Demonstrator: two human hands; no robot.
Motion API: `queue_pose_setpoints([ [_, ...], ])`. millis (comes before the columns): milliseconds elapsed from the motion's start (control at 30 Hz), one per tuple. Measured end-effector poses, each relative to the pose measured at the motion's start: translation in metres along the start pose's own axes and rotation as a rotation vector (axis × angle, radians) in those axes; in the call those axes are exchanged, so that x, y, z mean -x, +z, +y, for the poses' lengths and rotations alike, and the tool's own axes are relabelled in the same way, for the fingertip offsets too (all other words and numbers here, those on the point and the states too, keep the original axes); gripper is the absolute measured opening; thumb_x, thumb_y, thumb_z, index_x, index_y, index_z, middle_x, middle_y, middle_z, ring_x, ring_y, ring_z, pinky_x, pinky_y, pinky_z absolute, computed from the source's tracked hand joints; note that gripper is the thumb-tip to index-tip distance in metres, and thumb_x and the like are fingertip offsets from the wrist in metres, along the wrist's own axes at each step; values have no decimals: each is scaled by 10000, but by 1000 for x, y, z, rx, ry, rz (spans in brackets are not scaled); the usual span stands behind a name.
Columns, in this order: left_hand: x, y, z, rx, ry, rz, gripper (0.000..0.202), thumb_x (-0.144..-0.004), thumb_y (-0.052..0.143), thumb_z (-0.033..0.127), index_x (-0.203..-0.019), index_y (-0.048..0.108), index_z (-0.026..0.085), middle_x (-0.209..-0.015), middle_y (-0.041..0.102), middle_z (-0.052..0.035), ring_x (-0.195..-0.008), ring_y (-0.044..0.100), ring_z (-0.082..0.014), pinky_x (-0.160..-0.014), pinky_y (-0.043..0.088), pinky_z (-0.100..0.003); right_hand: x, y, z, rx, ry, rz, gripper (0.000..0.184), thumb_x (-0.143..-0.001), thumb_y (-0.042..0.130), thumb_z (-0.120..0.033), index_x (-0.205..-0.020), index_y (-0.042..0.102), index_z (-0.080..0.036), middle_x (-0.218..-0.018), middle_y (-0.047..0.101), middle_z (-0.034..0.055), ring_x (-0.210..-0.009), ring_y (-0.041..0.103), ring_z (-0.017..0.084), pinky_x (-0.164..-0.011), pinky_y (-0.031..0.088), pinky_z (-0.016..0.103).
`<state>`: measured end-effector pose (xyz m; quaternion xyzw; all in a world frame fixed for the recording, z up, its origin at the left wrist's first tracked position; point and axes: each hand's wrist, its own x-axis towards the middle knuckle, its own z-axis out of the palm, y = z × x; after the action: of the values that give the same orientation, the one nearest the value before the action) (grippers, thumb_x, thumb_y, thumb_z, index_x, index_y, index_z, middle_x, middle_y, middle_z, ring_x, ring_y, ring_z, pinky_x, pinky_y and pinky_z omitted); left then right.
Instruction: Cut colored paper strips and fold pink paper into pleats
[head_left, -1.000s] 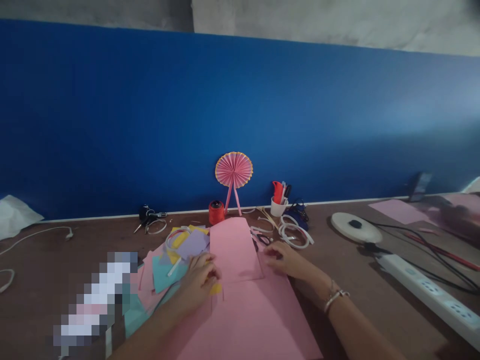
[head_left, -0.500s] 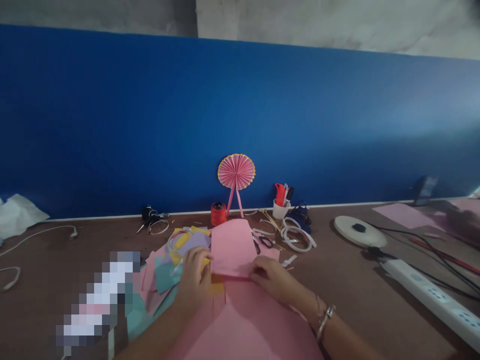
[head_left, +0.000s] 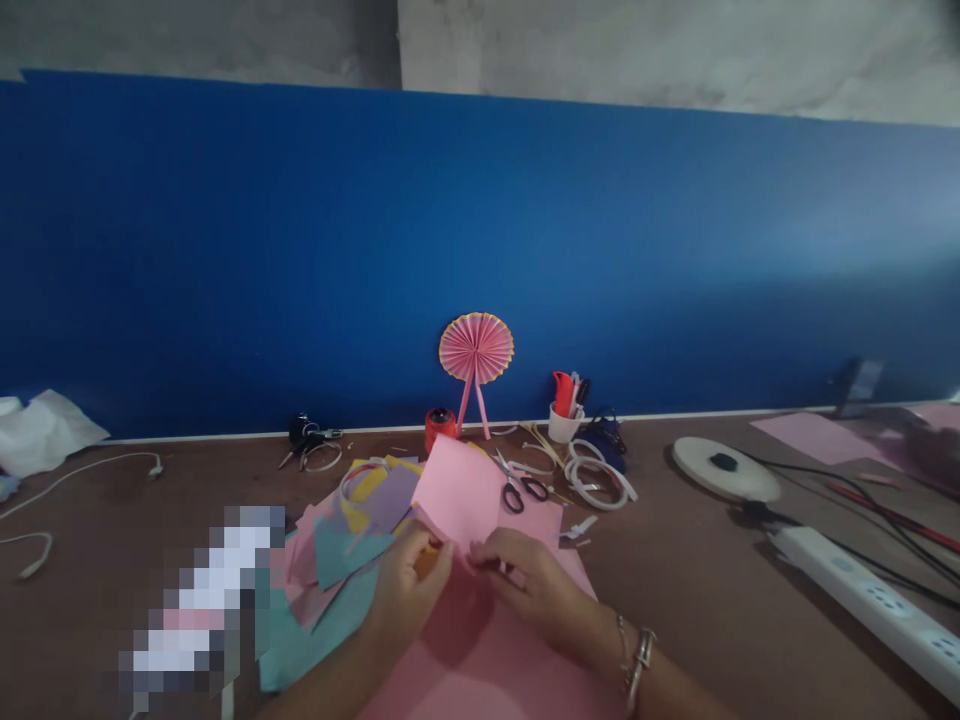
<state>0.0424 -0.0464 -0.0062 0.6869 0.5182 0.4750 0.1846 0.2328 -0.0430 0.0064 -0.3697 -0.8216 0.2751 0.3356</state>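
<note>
A pink sheet of paper [head_left: 459, 488] is tilted up between my hands. My left hand [head_left: 409, 580] pinches its near left edge between thumb and fingers. Closed at its near right corner, my right hand [head_left: 525, 575] has its fingertips drawn together on the paper. Beneath both lies a larger pink sheet [head_left: 495, 670]. Scissors with dark handles [head_left: 514, 490] rest just beyond my right hand. A heap of coloured paper pieces, among them a teal piece [head_left: 349, 550] and a purple piece [head_left: 394, 497], spreads beside my left hand.
A pink pleated paper fan [head_left: 476, 348] stands against the blue panel [head_left: 300, 250], next to a red jar [head_left: 440, 428]. A white cup of pens [head_left: 564, 425] and coiled white tubing [head_left: 600, 480] sit behind to the right. Farther right are a round white disc [head_left: 697, 468] and a power strip [head_left: 862, 580].
The pink sheet has turned and its near edge has come toward me. Both hands have moved closer together, and the scissors are now more exposed.
</note>
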Motion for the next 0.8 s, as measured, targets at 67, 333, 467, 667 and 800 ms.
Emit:
queue_pose_setpoints([
  [67,0,-6,0,0,47,103,156,-841,502,292,-731,564,201,-681,621,-3,-648,579,-152,-619,466,-257,1,-4,5,80,-84,106,143,-863,511,-163,-965,601,-209,-877,641,38,-817,587,155,-739,459,274],
  [333,-9,-28,-6,-361,555,234,176,-855,500,106,-938,600,225,-846,675,-19,-838,576,-187,-805,388,-355,15,-17,-2,396,-564,620,331,-730,543,-62,-1016,467,-213,-881,537,47,-824,523,199,-739,430,372],
  [467,-8,-16,-9,-500,572,-28,173,-881,471,127,-939,617,200,-839,656,-31,-787,542,-193,-743,375,-347,7,-13,-13,578,-401,299,259,-773,598,-201,-1020,523,-173,-974,589,85,-907,505,223,-781,370,372],
  [667,2,3,-16,-526,487,-397,174,-796,523,56,-834,635,183,-798,621,-35,-754,520,-193,-674,386,-314,-1,-6,7,684,-142,-139,98,-824,526,-139,-746,579,-170,-766,617,38,-766,501,172,-726,313,324],
  [800,1,-3,-13,-388,297,-515,168,-814,520,82,-814,648,191,-813,626,-27,-790,541,-173,-703,392,-285,2,-13,17,610,17,-220,132,-791,509,-109,-706,594,-164,-767,613,39,-768,513,165,-725,329,292],
])
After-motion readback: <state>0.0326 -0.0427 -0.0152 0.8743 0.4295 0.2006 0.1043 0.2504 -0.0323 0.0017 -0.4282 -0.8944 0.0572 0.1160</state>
